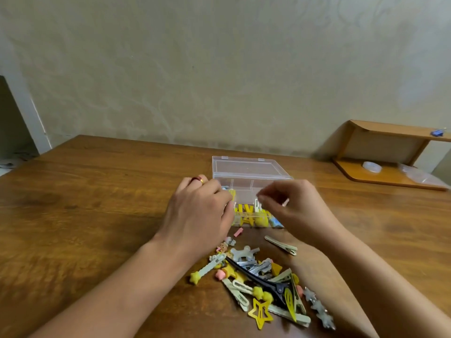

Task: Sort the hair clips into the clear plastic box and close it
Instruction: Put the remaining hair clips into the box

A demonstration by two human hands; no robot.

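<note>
The clear plastic box stands open at mid-table, its lid tilted back. Yellow hair clips fill its front compartments. My left hand is at the box's left side, with its fingers curled against the near left corner, holding the box. My right hand hovers over the box's front right part. Its fingertips pinch a pale hair clip that hangs down into the box. A loose pile of hair clips lies on the table in front of the box, between my forearms.
A pale long clip and a small pink clip lie apart from the pile, close to the box. A wooden shelf with clear lids stands at the back right. The wall runs along the wooden table's far edge.
</note>
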